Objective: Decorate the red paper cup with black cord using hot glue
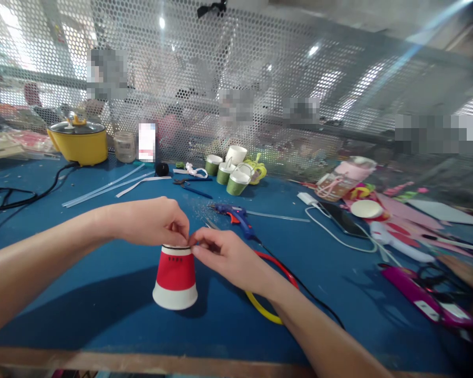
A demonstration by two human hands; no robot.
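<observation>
Head view: a red-and-white paper cup stands upside down on the blue counter, near its front edge and about midway along it; both hands meet over the cup's upturned base. The left hand is curled, fingertips pinched at the base rim; the right hand is likewise pinched, thumb and forefinger closing at the same spot; whether a small piece sits between the fingers is too fine to tell. The step in hand looks like fixing or adjusting something small on the cup's base; the next move would seem to call for a steady press while the cup stays upright on its mouth.

Behind the right hand lies a blue hot-glue gun; a red-and-yellow curved ring runs under the right wrist. Toward the back edge stand green paper cups; a yellow lidded cooking pot sits at the back left corner; a pink pair of scissors lies toward the right edge.
</observation>
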